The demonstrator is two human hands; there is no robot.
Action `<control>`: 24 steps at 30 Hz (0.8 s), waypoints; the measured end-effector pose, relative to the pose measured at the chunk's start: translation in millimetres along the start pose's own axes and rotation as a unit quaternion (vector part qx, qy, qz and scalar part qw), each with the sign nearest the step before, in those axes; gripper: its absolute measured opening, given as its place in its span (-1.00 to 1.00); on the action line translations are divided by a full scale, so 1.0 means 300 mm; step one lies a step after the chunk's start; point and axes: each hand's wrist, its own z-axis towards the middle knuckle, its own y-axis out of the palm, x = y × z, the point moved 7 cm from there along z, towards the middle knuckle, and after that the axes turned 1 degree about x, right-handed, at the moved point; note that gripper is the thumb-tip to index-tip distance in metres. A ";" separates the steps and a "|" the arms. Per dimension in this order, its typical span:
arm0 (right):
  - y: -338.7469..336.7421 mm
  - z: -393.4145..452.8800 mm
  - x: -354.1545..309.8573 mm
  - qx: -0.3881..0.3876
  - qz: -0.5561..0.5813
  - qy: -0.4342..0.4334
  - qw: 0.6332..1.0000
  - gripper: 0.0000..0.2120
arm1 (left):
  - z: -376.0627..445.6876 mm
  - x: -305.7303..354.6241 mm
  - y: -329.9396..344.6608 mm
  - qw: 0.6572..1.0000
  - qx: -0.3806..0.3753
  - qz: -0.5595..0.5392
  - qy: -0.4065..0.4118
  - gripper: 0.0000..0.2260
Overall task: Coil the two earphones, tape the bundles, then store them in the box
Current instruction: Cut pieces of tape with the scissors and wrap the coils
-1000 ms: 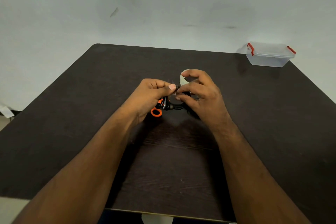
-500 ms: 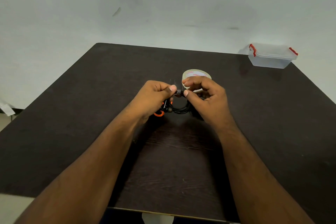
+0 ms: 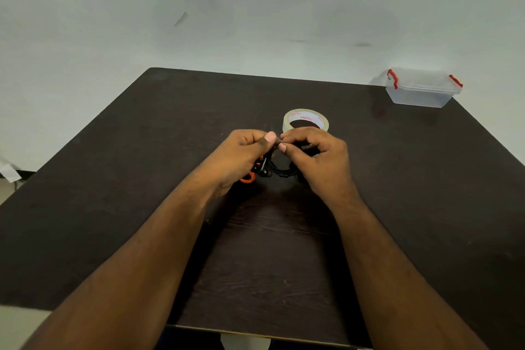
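Coiling step: my left hand and right hand pinch the black earphone cord; taping from the roll looks next.

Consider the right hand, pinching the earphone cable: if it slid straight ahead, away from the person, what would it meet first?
Most likely the tape roll, lying flat on the table just beyond the right hand. The roll's near edge is hidden behind the fingers, so whether they already touch cannot be told.

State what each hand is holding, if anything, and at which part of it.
Both the left hand and the right hand pinch the black earphone cable at the top of its coil, fingertips nearly meeting; the loops hang below.
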 end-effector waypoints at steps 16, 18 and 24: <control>0.021 -0.017 0.066 0.056 0.238 0.223 0.944 -0.77 | -0.039 0.108 -0.026 0.935 0.108 0.250 0.228 -0.36; 0.020 -0.023 0.075 0.067 0.261 0.245 0.931 -0.79 | -0.043 0.109 -0.023 0.924 0.118 0.263 0.252 -0.36; 0.029 -0.023 0.081 0.076 0.308 0.260 0.912 -0.79 | -0.064 0.124 -0.004 0.851 0.182 0.368 0.326 -0.67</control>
